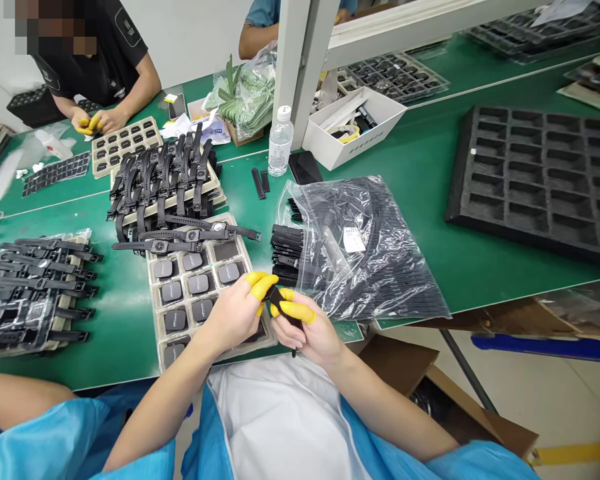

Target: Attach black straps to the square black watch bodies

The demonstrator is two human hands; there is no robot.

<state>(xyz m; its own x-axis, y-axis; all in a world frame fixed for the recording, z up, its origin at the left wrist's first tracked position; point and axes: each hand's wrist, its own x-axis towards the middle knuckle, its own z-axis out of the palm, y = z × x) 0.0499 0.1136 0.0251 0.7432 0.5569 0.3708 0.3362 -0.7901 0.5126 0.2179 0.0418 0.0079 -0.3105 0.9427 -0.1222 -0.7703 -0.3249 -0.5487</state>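
Observation:
In front of my body, both hands are closed around a black watch strap (286,311). My left hand (237,310) pinches its upper end with yellow-covered fingertips; a dark piece there, perhaps a watch case, is mostly hidden by the fingers. My right hand (307,328), also in yellow finger cots, grips the strap lower down. Beneath and left of my hands lies a beige tray (155,327) with square dark watch cases (199,284) in its compartments. Two watches with straps (193,235) lie across the tray's far end. Loose black straps (287,247) stick out of a clear plastic bag (380,260) on the right.
Stacked trays of strapped watches (165,177) stand behind, with more watches (35,293) at left. A water bottle (281,143), white box (347,143) and black foam tray (530,180) are farther off. A co-worker in black (105,60) sits opposite; a blue-sleeved arm (20,400) is at left.

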